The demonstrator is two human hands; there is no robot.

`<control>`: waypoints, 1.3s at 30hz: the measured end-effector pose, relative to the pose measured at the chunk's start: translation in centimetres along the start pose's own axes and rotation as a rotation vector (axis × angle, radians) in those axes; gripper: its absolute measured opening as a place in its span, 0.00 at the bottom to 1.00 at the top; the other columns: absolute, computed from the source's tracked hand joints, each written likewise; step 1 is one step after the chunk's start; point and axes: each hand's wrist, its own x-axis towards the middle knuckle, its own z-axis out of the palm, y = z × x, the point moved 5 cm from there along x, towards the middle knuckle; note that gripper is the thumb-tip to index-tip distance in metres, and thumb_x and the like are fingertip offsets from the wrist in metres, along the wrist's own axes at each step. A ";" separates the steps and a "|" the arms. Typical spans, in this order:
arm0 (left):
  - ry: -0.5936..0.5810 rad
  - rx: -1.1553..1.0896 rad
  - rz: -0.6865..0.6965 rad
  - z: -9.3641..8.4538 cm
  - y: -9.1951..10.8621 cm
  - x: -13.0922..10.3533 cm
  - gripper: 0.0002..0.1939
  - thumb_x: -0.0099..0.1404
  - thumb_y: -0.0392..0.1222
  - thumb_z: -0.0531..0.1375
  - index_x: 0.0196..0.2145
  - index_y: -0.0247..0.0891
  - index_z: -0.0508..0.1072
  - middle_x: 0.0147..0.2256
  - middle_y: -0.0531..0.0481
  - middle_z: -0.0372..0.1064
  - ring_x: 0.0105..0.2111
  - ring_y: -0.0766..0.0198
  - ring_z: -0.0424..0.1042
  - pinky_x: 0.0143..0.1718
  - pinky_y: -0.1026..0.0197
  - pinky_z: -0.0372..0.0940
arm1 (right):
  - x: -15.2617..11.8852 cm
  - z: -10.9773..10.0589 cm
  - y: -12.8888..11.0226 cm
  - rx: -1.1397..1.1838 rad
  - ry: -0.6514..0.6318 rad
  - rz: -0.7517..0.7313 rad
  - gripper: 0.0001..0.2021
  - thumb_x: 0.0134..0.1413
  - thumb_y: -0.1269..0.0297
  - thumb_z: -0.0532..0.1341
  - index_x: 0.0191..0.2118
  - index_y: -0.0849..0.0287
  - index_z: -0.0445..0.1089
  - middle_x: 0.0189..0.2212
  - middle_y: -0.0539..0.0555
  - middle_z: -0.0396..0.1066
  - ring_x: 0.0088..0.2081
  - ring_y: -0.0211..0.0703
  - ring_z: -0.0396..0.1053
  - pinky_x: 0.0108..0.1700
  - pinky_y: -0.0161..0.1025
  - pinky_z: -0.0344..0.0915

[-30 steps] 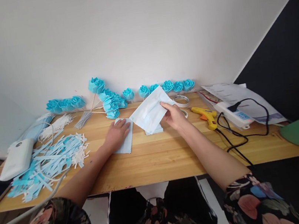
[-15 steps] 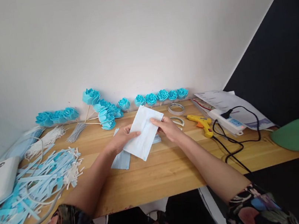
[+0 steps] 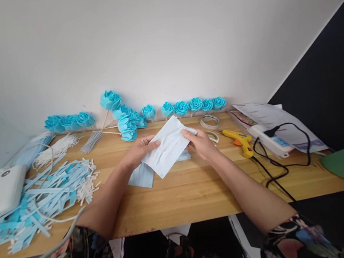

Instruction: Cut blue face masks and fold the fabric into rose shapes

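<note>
A pale blue-white pleated sheet (image 3: 169,144), like mask fabric, is held tilted above the table between both hands. My left hand (image 3: 141,151) pinches its left edge, thumb on top and fingers underneath. My right hand (image 3: 200,143) grips the upper right corner the same way. Creases run across the sheet between the two thumbs. Beneath it on the table lies another light blue sheet (image 3: 142,176), partly covered by my left hand and the held sheet. One more pale blue piece (image 3: 183,156) shows under the held sheet near my right hand.
Several blue fabric flowers (image 3: 181,108) line the wall. On the left lie cut blue strips (image 3: 60,184), white cords (image 3: 57,148), grey wires (image 3: 92,141) and a white box-shaped device (image 3: 3,193). Tape rolls (image 3: 209,122), a yellow glue gun (image 3: 240,141) and a power strip (image 3: 272,140) are right.
Both hands have drawn slightly apart, and the sheet looks more stretched and creased. It has turned to lie flatter. The whole view has shifted a little.
</note>
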 end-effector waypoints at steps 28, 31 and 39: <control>-0.007 0.037 0.128 0.1 -0.4 0.8 0.27 0.55 0.63 0.64 0.32 0.31 0.71 0.20 0.44 0.73 0.18 0.62 0.71 0.18 0.65 0.61 | 0.6 -1.6 0.5 0.251 0.327 -0.093 0.19 0.43 0.48 0.70 0.37 0.56 0.72 0.32 0.50 0.77 0.37 0.44 0.74 0.33 0.37 0.73; -0.057 0.220 0.047 0.6 -0.8 0.4 0.27 0.55 0.61 0.64 0.21 0.29 0.72 0.19 0.41 0.72 0.17 0.67 0.68 0.21 0.65 0.62 | 0.7 -1.5 0.6 0.261 0.316 -0.085 0.19 0.43 0.49 0.70 0.38 0.55 0.73 0.34 0.50 0.78 0.38 0.44 0.75 0.37 0.39 0.74; -0.246 0.319 0.023 1.5 -0.1 -0.6 0.19 0.58 0.54 0.65 0.25 0.32 0.75 0.18 0.49 0.70 0.17 0.70 0.64 0.21 0.67 0.60 | 0.7 -2.3 1.0 0.297 0.448 -0.041 0.17 0.40 0.52 0.71 0.33 0.59 0.74 0.29 0.50 0.78 0.34 0.43 0.75 0.35 0.37 0.72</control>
